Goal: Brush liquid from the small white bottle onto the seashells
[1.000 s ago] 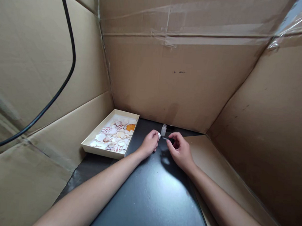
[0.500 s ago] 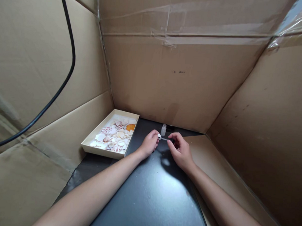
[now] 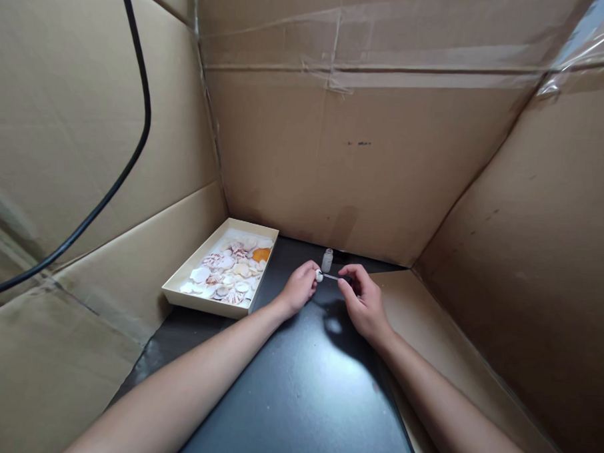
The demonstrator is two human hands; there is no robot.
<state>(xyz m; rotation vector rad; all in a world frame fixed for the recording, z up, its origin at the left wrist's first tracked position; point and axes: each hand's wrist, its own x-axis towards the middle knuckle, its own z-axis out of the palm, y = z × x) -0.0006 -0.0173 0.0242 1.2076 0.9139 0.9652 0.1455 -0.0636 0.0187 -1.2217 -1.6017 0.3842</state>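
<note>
My left hand [image 3: 297, 291] is closed, pinching a small white shell [image 3: 319, 275] at its fingertips. My right hand [image 3: 363, 301] is closed on a thin brush with a black cap [image 3: 336, 278], whose tip touches the shell. Both hands hover over a black mat [image 3: 300, 387]. A small clear bottle [image 3: 326, 259] stands open just behind the hands.
A cream tray [image 3: 189, 282] holding several white, red-patterned and orange shells lies at the left. Cardboard walls [image 3: 365, 162] enclose the space on three sides. A black cable [image 3: 130, 152] hangs across the left wall.
Both hands have shifted slightly away from me, and the brush tip now rests on the shell. Otherwise little differs.
</note>
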